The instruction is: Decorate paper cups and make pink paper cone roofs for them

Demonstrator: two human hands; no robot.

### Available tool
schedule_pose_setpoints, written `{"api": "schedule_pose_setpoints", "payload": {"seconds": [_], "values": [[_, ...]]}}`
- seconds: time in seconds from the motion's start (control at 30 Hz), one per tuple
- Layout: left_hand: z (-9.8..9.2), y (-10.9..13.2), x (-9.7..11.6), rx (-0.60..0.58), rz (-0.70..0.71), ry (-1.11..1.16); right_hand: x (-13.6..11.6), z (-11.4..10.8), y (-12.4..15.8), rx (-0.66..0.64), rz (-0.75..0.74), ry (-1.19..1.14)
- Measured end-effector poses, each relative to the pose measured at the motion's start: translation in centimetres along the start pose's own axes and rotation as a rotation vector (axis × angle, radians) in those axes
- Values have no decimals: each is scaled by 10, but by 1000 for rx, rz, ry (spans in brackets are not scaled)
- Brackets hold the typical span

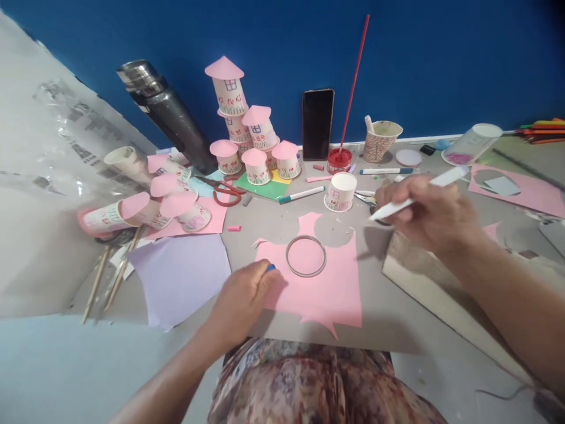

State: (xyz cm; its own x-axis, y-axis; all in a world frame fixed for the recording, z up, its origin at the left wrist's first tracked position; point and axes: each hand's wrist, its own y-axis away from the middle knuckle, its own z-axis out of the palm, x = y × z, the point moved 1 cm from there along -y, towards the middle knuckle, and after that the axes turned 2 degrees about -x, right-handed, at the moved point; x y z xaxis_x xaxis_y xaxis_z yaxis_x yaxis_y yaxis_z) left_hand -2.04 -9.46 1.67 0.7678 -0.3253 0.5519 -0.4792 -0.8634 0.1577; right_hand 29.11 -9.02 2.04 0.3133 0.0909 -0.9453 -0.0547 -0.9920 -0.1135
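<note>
My right hand (pixel 430 209) grips a white marker (pixel 397 206) at a slant, raised over the right side of the table. Closed around a small blue cap (pixel 271 268), my left hand (pixel 242 300) is at the left edge of a pink paper sheet (pixel 333 294). Most of the cap is hidden by the fingers. A thin ring (pixel 306 256) lies flat on that sheet, which has curved cut-outs along its far edge. Just beyond the sheet stands a paper cup with drawings (pixel 340 193). Scissors (pixel 365 199) are partly hidden behind my right hand.
Decorated cups with pink cone roofs (pixel 229 94) are stacked at the back; several more lie at left near a dark flask (pixel 172 115). A phone (pixel 318 125) leans on the blue wall. Purple paper (pixel 183 280) lies left, a pale block (pixel 419 282) right.
</note>
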Motion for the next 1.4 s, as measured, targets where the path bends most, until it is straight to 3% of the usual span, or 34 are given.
{"api": "schedule_pose_setpoints", "payload": {"seconds": [0.1,0.23,0.27,0.4,0.47,0.53,0.6,0.73,0.87,1.07,1.23,1.4], "values": [[-16,-30,-9,62,2,-155,12,-3,-10,13,40,-276],[-21,-74,-16,80,6,-345,20,14,-5,-85,138,-263],[-20,-78,-16,141,41,-379,20,17,-4,-77,134,-248],[-4,-51,-8,477,387,-328,15,17,-3,-33,93,-184],[11,-27,-2,453,545,-250,15,15,-3,-26,93,-130],[27,-9,4,408,615,-173,17,13,-3,-26,98,-72],[40,-1,7,344,591,-127,22,13,-1,-41,105,-47],[52,0,8,330,625,-150,21,13,-1,-14,133,-27],[51,0,6,277,621,-227,-7,23,-8,-97,23,162],[53,10,4,285,629,-316,-51,66,-35,-271,-123,361],[58,12,2,288,630,-357,-52,105,-61,-456,-131,438],[60,14,3,321,637,-392,-50,127,-69,-637,-182,527]]}}
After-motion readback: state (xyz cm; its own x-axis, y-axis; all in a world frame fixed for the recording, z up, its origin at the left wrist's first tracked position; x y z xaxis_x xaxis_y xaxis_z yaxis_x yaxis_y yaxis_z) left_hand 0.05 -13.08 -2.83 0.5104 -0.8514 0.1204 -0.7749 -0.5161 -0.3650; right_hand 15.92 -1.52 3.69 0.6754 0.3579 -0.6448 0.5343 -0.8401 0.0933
